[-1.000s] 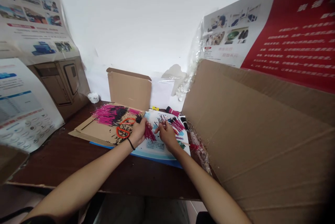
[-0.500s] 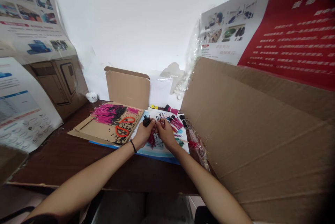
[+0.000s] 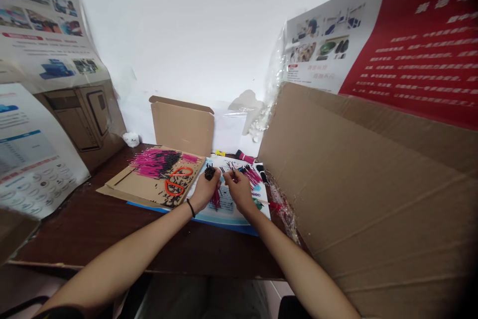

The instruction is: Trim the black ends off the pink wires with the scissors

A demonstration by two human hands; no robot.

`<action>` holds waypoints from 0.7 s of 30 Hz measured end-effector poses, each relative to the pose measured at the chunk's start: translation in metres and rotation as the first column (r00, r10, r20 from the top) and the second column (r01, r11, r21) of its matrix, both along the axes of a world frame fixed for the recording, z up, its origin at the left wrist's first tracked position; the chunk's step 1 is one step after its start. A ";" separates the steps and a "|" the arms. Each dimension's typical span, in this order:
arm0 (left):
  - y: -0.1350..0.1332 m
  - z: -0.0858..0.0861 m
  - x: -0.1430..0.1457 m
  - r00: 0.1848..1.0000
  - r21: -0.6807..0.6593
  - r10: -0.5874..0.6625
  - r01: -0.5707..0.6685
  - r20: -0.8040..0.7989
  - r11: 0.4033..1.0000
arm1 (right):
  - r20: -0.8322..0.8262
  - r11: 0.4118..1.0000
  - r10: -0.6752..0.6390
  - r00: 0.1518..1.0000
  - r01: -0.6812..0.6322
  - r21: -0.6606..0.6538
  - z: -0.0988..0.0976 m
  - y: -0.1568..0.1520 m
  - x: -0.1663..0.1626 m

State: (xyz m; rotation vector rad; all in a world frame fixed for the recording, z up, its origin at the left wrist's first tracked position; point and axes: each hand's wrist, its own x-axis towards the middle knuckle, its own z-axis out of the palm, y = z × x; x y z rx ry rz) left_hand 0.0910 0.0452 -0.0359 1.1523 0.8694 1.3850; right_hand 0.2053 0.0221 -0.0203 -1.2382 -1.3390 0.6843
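Observation:
My left hand [image 3: 204, 190] is closed round a bundle of thin magenta wires [image 3: 215, 200] with black sleeved ends, which stick up above the fist. Just to its right, my right hand [image 3: 238, 188] has its fingers pinched together; small dark sticks show at the fingertips, too small to name surely. A gap separates the two hands. Beneath them lies a printed sheet [image 3: 224, 215]. More magenta wires with black ends [image 3: 252, 174] rest on it, beyond my right hand.
On the left, an opened cardboard box [image 3: 142, 189] holds a heap of magenta and black wires [image 3: 153, 162], orange-handled scissors [image 3: 175, 188] and scattered black bits. A tall cardboard panel [image 3: 358, 179] bounds the right side. Tied wire bundles [image 3: 245, 156] lie at the back.
My right hand has drawn slightly away from the left, to the right, widening the gap between the fingertips. The left hand still grips the bundle.

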 end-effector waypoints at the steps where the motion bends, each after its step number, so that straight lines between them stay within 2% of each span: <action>1: 0.000 0.000 0.000 1.000 0.012 0.003 -0.002 -0.022 1.000 | 0.018 1.000 0.017 1.000 -0.017 0.005 0.001 -0.001 -0.001; 5: -0.001 0.000 0.000 0.998 0.022 0.048 -0.047 -0.050 0.999 | 0.054 1.000 0.001 0.999 -0.001 0.007 -0.001 -0.003 -0.004; 8: 0.002 -0.001 0.000 0.991 -0.049 0.128 -0.129 -0.032 0.990 | -0.038 0.996 -0.092 0.995 0.092 -0.016 -0.006 0.001 -0.001; 11: 0.006 -0.002 -0.002 0.991 -0.108 0.132 -0.129 0.021 0.986 | -0.086 0.991 -0.134 0.987 0.132 -0.022 -0.007 0.003 0.003; 16: 0.007 -0.004 -0.003 0.998 -0.044 0.050 -0.049 0.027 0.998 | 0.016 0.998 0.047 0.999 -0.046 -0.042 -0.004 -0.001 -0.001; 21: 0.002 -0.004 -0.001 0.999 0.015 -0.048 0.048 -0.008 0.999 | -0.072 0.969 0.199 0.977 -0.207 -0.136 -0.002 -0.001 -0.003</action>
